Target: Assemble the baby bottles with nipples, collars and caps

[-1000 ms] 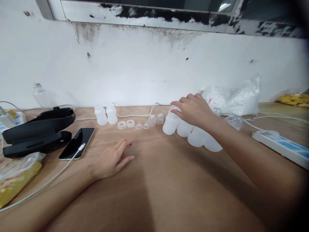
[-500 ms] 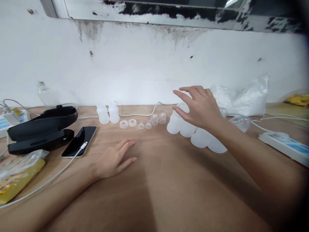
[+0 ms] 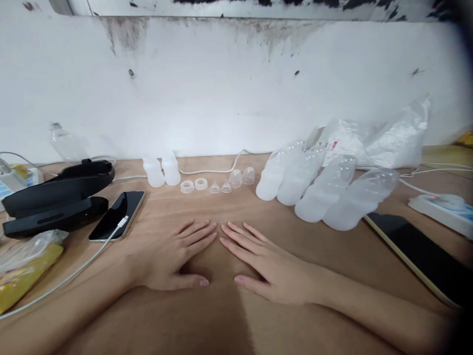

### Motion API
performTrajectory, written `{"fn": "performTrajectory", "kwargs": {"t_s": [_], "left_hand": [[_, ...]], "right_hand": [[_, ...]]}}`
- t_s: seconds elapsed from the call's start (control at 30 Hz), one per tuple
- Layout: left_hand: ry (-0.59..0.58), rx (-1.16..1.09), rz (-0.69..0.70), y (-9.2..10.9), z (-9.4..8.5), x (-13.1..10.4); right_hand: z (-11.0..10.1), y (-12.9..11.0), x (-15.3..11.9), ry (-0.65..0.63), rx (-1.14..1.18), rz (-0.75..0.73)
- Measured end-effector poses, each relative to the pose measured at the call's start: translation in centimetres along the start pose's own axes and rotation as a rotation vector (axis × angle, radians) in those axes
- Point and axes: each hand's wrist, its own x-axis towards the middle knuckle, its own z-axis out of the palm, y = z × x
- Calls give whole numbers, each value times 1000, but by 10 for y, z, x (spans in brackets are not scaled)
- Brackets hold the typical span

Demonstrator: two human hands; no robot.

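Note:
My left hand lies palm down on the brown table, fingers spread, holding nothing. Facing it, my right hand also rests flat with its fingers apart. Beyond them are two small white bottles, two clear rings, two nipples and two clear domed caps, set roughly in a row. Several larger frosted bottles with clear caps stand to the right, the nearest to my right hand being a capped bottle.
At the left are a phone with a white cable, a black case, a yellow packet and a clear bottle. At the right are another phone, a power strip and a plastic bag.
My right hand has come down from above the large bottles to the table beside my left hand, uncovering the bottles and right phone. My left hand has flattened. The view has tilted down.

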Motion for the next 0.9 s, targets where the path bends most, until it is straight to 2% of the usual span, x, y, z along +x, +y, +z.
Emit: {"fn": "performTrajectory", "kwargs": {"t_s": [0.73,0.8,0.9], "left_hand": [[41,-33,34,-2,3,-4],[74,-9,32,-4,2,-2],[232,116,-62,-17,-4,9]], "right_hand": [[3,0,1,60,43,-33],[0,0,2,108,55,1],[-8,8,17,299,106,170]]}}
